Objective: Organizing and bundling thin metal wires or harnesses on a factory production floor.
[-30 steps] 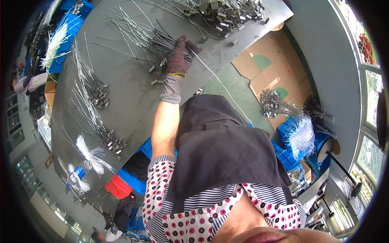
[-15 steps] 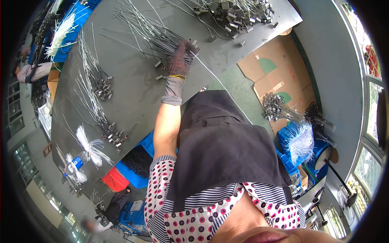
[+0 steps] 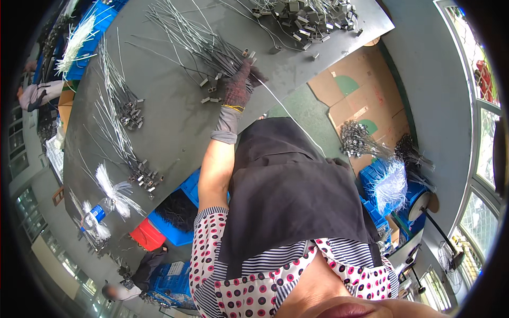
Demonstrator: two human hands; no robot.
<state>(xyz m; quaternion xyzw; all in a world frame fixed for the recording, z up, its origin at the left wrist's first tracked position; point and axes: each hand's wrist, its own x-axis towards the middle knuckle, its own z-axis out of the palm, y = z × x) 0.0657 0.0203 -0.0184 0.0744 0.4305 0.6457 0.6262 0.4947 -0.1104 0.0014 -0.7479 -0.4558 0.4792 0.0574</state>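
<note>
Barely shifted since earlier, my gloved left hand (image 3: 239, 85) stays clenched on the wire bundle (image 3: 204, 45) at the table's (image 3: 169, 127) near edge; right hand unseen; trailing wire (image 3: 290, 115) could snag my apron (image 3: 289, 185).

Knit cloth glove (image 3: 238, 85); shiny metal wires (image 3: 204, 45); matt grey tabletop (image 3: 169, 122).

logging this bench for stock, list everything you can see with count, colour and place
wire bundle: one, silver, on the table under the gloved hand
loose metal clips: many, grey, table's far right end
wire-and-clip sets: several, silver, along the table's left side
white fibre tufts: a few, table's near left end
table: one, grey
cardboard sheets: brown, on the floor at right
blue crates: some, right of the person
left hand: dark knit glove, on the wire bundle
right hand: not in view
</note>
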